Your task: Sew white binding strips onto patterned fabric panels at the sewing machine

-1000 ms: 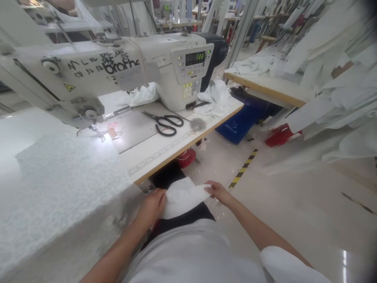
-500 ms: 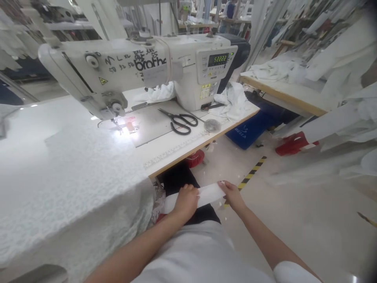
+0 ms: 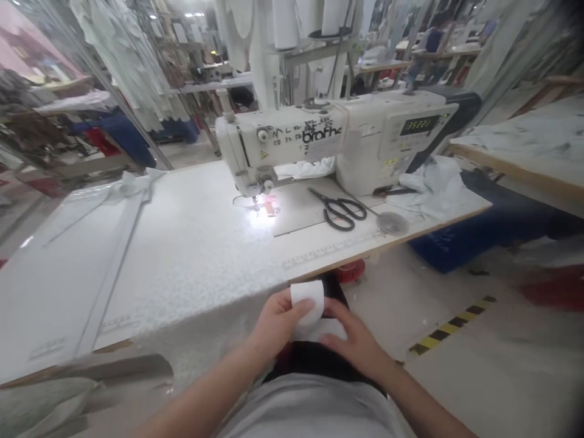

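Above my lap, in front of the table edge, a white strip is bent over on itself; whether it is cloth or paper I cannot tell. My left hand pinches it, thumb pressed on its face. My right hand has its fingers around the strip's lower right part, thumb and fingers closing on it. Beyond my hands stands a white sewing machine, its needle area lit. Pale patterned fabric lies on the table left of the needle and hangs over the front edge.
Black-handled scissors lie on the machine bed, beside a round greyish disc. Crumpled white fabric sits at the table's right end. A blue bag is below, and striped tape marks the floor.
The strip, earlier stretched flat between my hands, is now folded over. My hands have come closer together. The view has swung left, showing more of the table.
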A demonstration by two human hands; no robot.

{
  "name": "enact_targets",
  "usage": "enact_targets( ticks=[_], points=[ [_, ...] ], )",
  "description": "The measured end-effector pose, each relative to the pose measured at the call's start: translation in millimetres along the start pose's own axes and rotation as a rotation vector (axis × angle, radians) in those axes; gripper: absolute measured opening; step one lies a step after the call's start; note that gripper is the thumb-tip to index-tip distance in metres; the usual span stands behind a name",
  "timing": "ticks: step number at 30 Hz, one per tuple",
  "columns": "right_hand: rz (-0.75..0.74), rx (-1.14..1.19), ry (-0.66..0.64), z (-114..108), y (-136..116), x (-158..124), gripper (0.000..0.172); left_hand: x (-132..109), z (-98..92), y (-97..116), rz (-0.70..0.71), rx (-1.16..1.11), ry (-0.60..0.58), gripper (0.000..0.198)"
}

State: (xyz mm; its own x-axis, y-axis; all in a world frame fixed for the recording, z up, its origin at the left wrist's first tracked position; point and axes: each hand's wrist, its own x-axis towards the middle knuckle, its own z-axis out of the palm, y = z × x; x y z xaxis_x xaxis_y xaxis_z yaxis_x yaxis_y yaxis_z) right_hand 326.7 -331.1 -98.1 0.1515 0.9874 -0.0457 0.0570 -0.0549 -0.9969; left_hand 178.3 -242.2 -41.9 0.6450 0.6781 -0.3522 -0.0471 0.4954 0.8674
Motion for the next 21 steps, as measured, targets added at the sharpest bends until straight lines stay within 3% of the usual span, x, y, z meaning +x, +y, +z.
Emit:
enact_targets(
  ticks=[2, 4, 7, 10, 15, 18, 21],
  points=[
    [0.032, 0.064, -0.163, 34.5, -24.0, 8.2, 0.028, -4.5, -4.0, 26.2, 0.069, -0.046, 0.067, 0.028],
    [0.181, 0.245, -0.309, 59.5, -35.4, 10.3, 0.031, -2.1, -17.1, 54.0, 0.148, -0.025, 0.168, 0.027],
    [0.388, 0.506, -0.451, 77.8, -31.5, 8.5, 0.041, 14.2, -51.3, 87.7, 0.245, 0.146, 0.256, 0.031],
    [0.325, 0.420, -0.343, 82.2, -13.4, 13.0, 0.041, 40.0, -87.0, 103.6, 0.259, 0.474, 0.287, 0.032],
    [-0.091, -0.061, -0.013, 80.7, 16.8, 43.1, 0.026, 79.7, -115.2, 113.2, 0.296, 0.798, 0.315, 0.026],
    [-0.203, -0.180, -0.005, 80.1, 23.9, 61.6, 0.024, 99.7, -118.3, 119.4, 0.355, 0.984, 0.369, 0.021],
    [-0.161, -0.143, -0.096, 79.4, 23.9, 65.3, 0.024, 113.9, -120.1, 119.9, 0.433, 1.143, 0.427, 0.011]
  ],
)
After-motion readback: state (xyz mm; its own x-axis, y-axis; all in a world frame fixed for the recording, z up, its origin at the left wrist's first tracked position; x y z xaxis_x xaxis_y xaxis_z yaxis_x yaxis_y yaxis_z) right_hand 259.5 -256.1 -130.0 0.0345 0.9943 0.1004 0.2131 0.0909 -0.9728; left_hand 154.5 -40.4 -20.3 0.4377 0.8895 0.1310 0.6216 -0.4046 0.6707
